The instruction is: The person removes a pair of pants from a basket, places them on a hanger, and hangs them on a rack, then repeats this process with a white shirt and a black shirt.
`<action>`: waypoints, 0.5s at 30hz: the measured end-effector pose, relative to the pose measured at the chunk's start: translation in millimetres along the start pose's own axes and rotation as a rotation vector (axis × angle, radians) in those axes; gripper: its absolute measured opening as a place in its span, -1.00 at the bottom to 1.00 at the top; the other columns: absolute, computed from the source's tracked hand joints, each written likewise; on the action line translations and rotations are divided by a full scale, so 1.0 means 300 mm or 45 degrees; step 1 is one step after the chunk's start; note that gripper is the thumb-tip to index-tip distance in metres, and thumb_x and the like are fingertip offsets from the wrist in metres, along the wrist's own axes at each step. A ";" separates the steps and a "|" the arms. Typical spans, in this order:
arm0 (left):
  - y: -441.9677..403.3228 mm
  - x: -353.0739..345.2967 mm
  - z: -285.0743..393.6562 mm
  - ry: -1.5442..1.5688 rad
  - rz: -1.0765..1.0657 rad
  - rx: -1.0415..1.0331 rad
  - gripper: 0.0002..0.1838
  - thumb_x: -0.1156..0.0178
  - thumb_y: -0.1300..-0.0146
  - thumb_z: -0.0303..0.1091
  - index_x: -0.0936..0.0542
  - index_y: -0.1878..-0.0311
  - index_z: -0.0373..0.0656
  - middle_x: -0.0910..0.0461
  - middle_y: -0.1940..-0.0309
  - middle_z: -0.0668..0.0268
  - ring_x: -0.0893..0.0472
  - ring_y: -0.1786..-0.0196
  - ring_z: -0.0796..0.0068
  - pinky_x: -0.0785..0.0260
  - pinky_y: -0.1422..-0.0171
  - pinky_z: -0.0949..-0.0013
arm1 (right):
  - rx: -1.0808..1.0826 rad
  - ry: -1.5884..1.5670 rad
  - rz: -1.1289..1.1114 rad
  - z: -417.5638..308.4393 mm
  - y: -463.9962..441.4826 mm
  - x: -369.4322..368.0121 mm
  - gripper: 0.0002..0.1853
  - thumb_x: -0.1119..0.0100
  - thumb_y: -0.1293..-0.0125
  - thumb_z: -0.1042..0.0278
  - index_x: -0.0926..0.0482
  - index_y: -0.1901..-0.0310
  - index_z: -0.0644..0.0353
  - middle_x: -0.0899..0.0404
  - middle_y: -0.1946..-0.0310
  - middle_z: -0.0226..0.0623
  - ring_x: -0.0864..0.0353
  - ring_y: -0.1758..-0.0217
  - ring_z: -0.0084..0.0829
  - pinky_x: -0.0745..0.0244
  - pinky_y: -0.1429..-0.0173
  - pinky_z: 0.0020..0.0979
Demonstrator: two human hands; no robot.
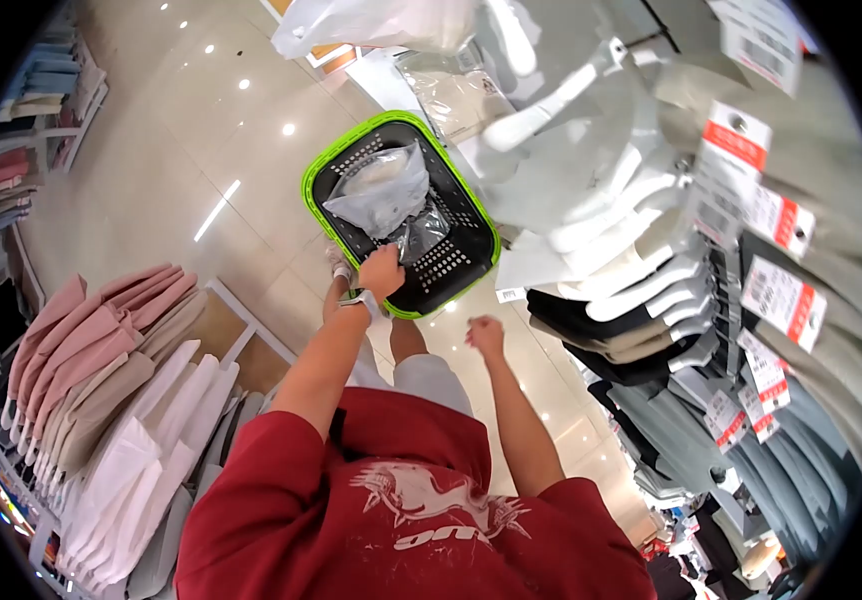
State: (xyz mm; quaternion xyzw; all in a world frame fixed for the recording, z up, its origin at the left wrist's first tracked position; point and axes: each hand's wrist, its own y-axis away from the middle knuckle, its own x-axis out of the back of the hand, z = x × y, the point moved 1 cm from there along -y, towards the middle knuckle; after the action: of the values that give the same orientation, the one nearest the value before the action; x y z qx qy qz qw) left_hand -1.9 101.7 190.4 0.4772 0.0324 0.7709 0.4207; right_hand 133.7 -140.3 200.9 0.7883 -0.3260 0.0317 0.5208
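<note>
My left hand [381, 274] reaches over the near left rim of a black shopping basket [441, 268] with a bright green edge. Its fingers are closed at the corner of a clear plastic packet [421, 234] with dark contents. Beside that packet, a frosted plastic bag [381, 190] with something pale inside lies in the basket. My right hand [485, 335] hangs free, to the right of the basket's near end, its fingers loosely curled with nothing visible in them. The basket's handle cannot be made out.
Racks of hanging garments [641, 270] with red-and-white price tags [786, 303] crowd the right side. Pink, beige and white clothes [101, 350] hang at the lower left. Folded clothes [1, 185] fill shelves at the far left. Shiny tiled floor [171, 120] runs between.
</note>
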 end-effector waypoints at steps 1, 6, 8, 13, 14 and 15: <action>-0.012 0.024 -0.047 0.004 0.053 0.041 -0.68 -0.20 -0.04 -0.32 -0.44 0.14 -0.24 -0.53 0.20 0.09 -0.55 0.10 0.03 -0.46 0.05 0.09 | -0.046 -0.028 -0.089 0.034 0.008 -0.054 -0.82 -0.11 -0.20 0.36 -0.56 0.40 0.33 -0.54 0.67 -0.20 -0.55 0.68 -0.43 -0.43 0.63 -0.46; -0.191 0.051 -0.295 0.088 0.261 0.158 -0.39 -0.34 0.06 -0.40 -0.31 -0.07 -0.25 -0.41 -0.01 0.03 -0.44 -0.07 -0.02 -0.35 -0.13 0.07 | -0.101 -0.066 -0.292 0.062 -0.055 -0.263 -0.86 -0.10 -0.20 0.41 -0.55 0.36 0.32 -0.54 0.63 -0.25 -0.54 0.65 -0.48 -0.45 0.57 -0.50; -0.290 0.037 -0.358 0.080 0.342 0.121 -0.32 -0.37 0.10 -0.41 -0.29 -0.12 -0.26 -0.39 -0.04 0.01 -0.40 -0.11 -0.03 -0.32 -0.17 0.09 | -0.085 -0.078 -0.347 0.055 -0.118 -0.325 -0.87 -0.09 -0.22 0.43 -0.55 0.35 0.32 -0.53 0.63 -0.25 -0.54 0.64 -0.50 -0.46 0.56 -0.50; -0.448 -0.046 -0.438 -0.052 0.564 0.052 -0.13 -0.44 0.21 -0.42 -0.23 -0.23 -0.28 -0.30 -0.18 -0.05 -0.29 -0.24 -0.04 -0.22 -0.29 0.12 | 0.275 0.139 -0.421 0.009 -0.260 -0.405 -0.85 -0.09 -0.27 0.38 -0.54 0.35 0.28 -0.55 0.57 -0.31 -0.54 0.56 -0.53 -0.47 0.43 -0.51; -0.472 -0.068 -0.462 -0.107 0.519 0.085 -0.10 -0.45 0.22 -0.41 -0.21 -0.26 -0.27 -0.28 -0.22 -0.04 -0.28 -0.27 -0.02 -0.21 -0.30 0.12 | 0.239 0.080 -0.406 0.002 -0.268 -0.417 -0.87 -0.07 -0.29 0.40 -0.54 0.34 0.27 -0.53 0.56 -0.36 -0.51 0.53 -0.57 -0.46 0.39 -0.54; -0.489 -0.087 -0.481 -0.158 0.479 0.121 -0.06 -0.46 0.23 -0.39 -0.19 -0.28 -0.27 -0.25 -0.26 -0.04 -0.27 -0.29 0.00 -0.20 -0.31 0.11 | 0.231 0.079 -0.403 0.012 -0.274 -0.429 -0.87 -0.07 -0.29 0.40 -0.54 0.34 0.27 -0.53 0.56 -0.36 -0.51 0.53 -0.57 -0.46 0.39 -0.54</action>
State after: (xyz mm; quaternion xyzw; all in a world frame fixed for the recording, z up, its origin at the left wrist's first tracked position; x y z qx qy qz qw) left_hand -16.4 229.1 27.4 0.5408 -0.0471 0.8026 0.2473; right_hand 76.7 -61.3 83.3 0.8721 -0.1774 0.0030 0.4560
